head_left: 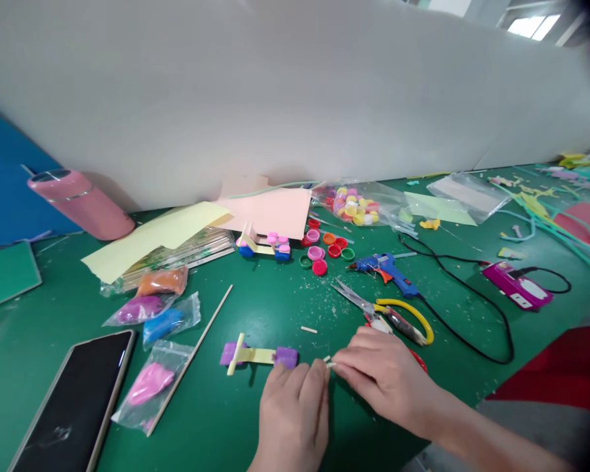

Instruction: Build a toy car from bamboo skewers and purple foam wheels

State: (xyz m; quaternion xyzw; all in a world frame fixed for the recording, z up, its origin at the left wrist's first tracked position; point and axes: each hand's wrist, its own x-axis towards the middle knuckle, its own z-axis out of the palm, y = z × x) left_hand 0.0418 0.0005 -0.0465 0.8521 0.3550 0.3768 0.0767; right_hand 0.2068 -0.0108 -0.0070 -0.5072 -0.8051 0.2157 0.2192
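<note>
Near the front centre, my left hand [295, 413] has its fingers pressed together, and my right hand [383, 377] pinches beside it. Between the two sets of fingertips are tiny pale stick pieces [329, 362]; my right fingertips close on one, while what my left fingers hold is hidden. A small model of pale yellow strips [256, 355] with purple blocks lies just behind my left hand. Another short stick piece [309, 330] rests behind both hands. Open-bladed scissors [356, 298] and yellow-handled pliers [413, 322] lie behind my right hand.
A blue glue gun [386, 270] with a black cord lies right of centre. Coloured caps [319, 267] and a second model [264, 248] stand behind. Clay bags [150, 383], a long stick [191, 357], a phone [73, 403] and a pink bottle [86, 203] are left.
</note>
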